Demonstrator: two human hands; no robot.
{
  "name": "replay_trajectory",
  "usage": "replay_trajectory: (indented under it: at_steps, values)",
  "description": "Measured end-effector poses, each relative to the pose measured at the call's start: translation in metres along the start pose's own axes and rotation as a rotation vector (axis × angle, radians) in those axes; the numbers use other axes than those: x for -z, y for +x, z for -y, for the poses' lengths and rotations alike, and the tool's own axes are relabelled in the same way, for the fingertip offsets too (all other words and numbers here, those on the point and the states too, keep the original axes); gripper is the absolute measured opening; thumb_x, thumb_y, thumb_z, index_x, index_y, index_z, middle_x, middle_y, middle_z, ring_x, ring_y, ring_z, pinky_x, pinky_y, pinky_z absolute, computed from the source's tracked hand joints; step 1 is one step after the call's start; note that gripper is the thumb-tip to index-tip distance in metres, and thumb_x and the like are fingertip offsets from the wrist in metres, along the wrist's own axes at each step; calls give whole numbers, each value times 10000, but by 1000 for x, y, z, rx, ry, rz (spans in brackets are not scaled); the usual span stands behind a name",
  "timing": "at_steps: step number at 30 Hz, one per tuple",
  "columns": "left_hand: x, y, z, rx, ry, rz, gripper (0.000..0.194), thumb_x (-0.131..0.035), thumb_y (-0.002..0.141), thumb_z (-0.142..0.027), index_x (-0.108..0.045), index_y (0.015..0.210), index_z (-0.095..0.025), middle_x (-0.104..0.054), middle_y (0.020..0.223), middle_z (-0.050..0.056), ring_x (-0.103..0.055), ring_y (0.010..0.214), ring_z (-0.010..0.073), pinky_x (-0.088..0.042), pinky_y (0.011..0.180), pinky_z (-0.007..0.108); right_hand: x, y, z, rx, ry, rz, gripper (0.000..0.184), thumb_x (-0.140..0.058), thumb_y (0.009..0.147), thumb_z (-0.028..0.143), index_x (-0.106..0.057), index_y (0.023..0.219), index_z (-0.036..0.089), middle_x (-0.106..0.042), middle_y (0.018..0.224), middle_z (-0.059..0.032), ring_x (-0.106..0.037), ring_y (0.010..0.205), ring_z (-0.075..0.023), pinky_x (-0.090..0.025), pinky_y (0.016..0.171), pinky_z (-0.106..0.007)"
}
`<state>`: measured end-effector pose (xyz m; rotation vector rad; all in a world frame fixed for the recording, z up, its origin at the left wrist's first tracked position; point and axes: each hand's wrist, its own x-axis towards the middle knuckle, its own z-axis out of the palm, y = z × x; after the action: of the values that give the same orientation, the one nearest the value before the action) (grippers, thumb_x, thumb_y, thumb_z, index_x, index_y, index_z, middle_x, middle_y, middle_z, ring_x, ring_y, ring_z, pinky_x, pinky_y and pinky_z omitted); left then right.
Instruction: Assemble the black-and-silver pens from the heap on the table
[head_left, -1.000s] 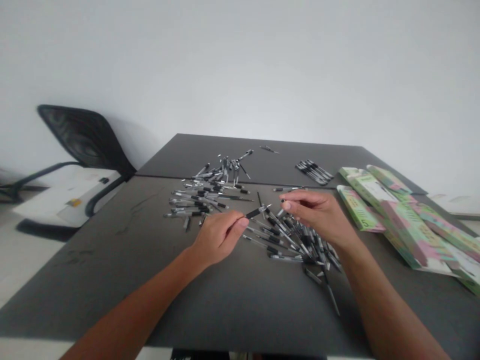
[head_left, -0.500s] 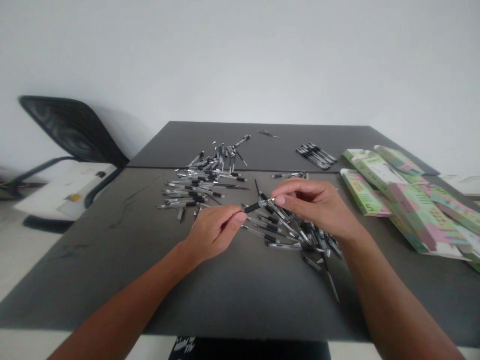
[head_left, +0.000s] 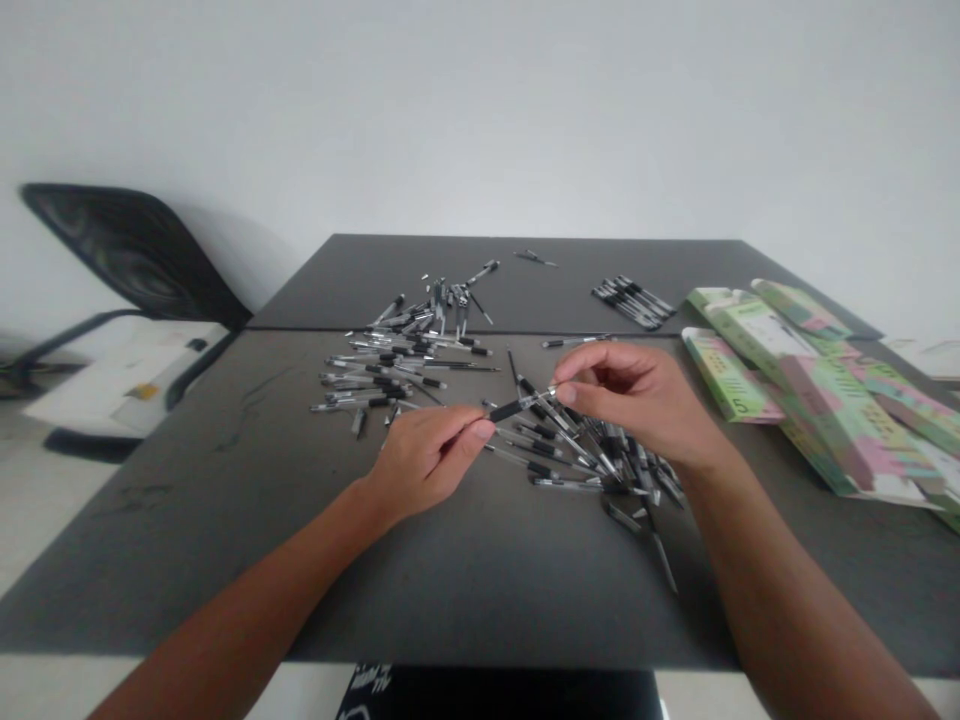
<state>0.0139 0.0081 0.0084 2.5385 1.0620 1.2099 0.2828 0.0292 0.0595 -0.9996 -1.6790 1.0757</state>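
Held between my two hands is a black-and-clear ballpoint pen, level above the table. My left hand pinches its black grip end, while my right hand pinches the opposite, metal-tipped end between fingertips and thumb. Directly beneath the pen lies a loose heap of similar pens, close under my right hand. A second scattered heap sits farther back, beyond my left hand. Neither hand touches a heap, as far as I can tell.
The pens lie on a dark grey table made of two joined panels. A small, tidy row of pens lies at the back. Green-and-pink cardboard boxes are stacked at the right. A black chair stands beyond the left edge.
Both hands keep hold of the pen, with little movement. The view has levelled out and tilted downward, so the table sits higher in the frame.
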Motion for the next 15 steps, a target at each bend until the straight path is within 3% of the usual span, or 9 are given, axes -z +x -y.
replay_trajectory:
  at_steps: [9,15]
  values:
    - [1,1,-3,-5,2,12,412,-503,1114,-361,-676,786,-182,-645,624,-15,-589,555,120,-406,575,246,3,0,-3,24,-24,26,210,-891,851,428,-857,960,251,-459,608,47,-338,555,-104,-221,518,-291]
    - [0,0,-2,-33,-4,-7,368,-533,1106,-329,-677,804,-177,-645,635,-19,-588,563,116,-417,591,242,6,-2,2,35,-44,11,179,-895,848,411,-860,939,261,-554,656,24,-356,567,-105,-234,518,-294]
